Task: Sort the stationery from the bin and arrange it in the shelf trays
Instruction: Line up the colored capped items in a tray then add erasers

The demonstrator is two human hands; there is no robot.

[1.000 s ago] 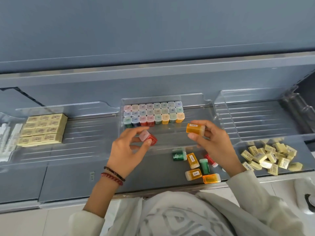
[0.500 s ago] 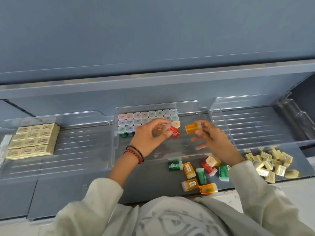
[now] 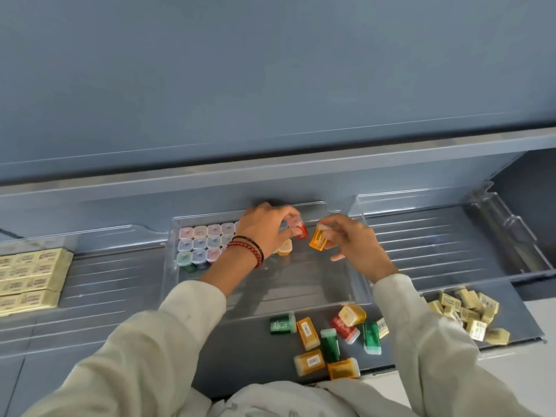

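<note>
Several loose sharpeners point(image 3: 330, 346) (green, orange, yellow, red) lie scattered on the grey ledge point(image 3: 240, 356) nearest the camera, well short of both sets of fingers. To their right I see a heap of small yellow erasers point(image 3: 469, 314), far from either hand.

Past the ledge comes the clear middle tray point(image 3: 270, 299), and both hands reach over it. The left hand point(image 3: 264, 233), with red and black bracelets point(image 3: 249, 251) at the wrist, pinches a red sharpener point(image 3: 301, 230) between thumb and curled fingertips, over the tray's back right part. Just right of those fingertips the right hand point(image 3: 355, 245) grips an orange sharpener point(image 3: 319, 240) with thumb and forefingers, the other fingers loosely spread. The two sharpeners sit close together, apparently not touching.

Left of and beneath the left-hand fingers, rows of capped sharpeners point(image 3: 200, 245) stand upright at the tray's back. Well left of the fingers a neighbouring tray point(image 3: 114, 266) holds stacked yellow eraser packs point(image 3: 30, 278) — and right of the right-hand fingers sits another clear tray point(image 3: 436, 236).
</note>
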